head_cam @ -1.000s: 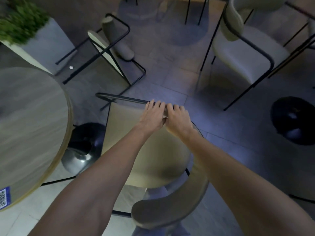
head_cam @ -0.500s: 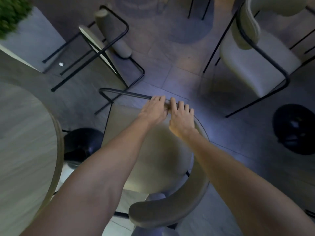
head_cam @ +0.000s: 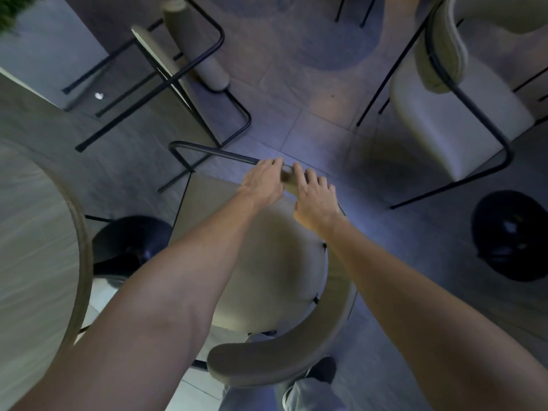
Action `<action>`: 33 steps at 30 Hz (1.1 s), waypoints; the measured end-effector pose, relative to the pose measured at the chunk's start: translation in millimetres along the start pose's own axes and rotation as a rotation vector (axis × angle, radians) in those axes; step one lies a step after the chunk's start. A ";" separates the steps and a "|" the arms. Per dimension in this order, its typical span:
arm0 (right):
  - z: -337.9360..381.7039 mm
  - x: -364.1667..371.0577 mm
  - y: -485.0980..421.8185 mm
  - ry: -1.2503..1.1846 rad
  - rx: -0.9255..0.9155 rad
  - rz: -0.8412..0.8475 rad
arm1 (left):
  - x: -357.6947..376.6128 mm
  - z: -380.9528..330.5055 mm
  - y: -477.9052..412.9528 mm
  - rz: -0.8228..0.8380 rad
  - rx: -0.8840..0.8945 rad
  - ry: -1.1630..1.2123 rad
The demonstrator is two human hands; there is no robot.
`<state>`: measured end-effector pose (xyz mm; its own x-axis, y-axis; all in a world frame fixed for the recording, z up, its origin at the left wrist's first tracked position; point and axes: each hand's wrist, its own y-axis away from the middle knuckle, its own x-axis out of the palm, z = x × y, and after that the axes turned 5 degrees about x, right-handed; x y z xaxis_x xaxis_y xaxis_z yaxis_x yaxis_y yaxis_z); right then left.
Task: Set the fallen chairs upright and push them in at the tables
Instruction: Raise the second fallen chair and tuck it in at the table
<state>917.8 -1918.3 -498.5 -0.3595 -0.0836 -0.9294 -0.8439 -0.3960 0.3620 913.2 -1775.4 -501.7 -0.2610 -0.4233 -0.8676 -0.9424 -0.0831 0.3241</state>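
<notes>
**While one is gripped, another lies tipped**

Past the round worktop (head_cam: pixel 35 232), a fallen chair (head_cam: pixel 184 63) lies sideways on the floor (head_cam: pixel 296 84). Centre: left hand (head_cam: pixel 262 185), fingers curled round the near chair's (head_cam: pixel 267 262) black rail (head_cam: pixel 207 152); right hand (head_cam: pixel 315 203) just beside it, fingers curled over the same edge. Far right, an upright chair (head_cam: pixel 444 108).

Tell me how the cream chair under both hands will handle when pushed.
The chair probably feels light: thin black tube frame, slim padded seat. It should stay stiff, being metal. On the smooth floor tiles its legs likely slide, though it may tip if pushed high.
</notes>
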 end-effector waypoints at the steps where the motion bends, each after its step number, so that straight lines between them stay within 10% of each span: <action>1: -2.2 -1.6 0.9 -0.006 -0.013 0.010 | 1.1 -1.8 -0.1 0.001 -0.014 0.011; 18: -41.6 -85.6 37.0 0.171 -0.727 -0.016 | -2.9 -89.9 116.8 -0.264 -0.477 0.196; 33: -71.5 -66.0 152.1 0.568 -0.994 0.184 | 95.2 -192.1 267.0 -0.242 -0.757 0.212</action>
<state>841.7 -2038.5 -387.3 -0.0004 -0.5132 -0.8583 -0.0215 -0.8581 0.5131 677.0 -2011.2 -425.3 0.0474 -0.4704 -0.8812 -0.5511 -0.7481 0.3697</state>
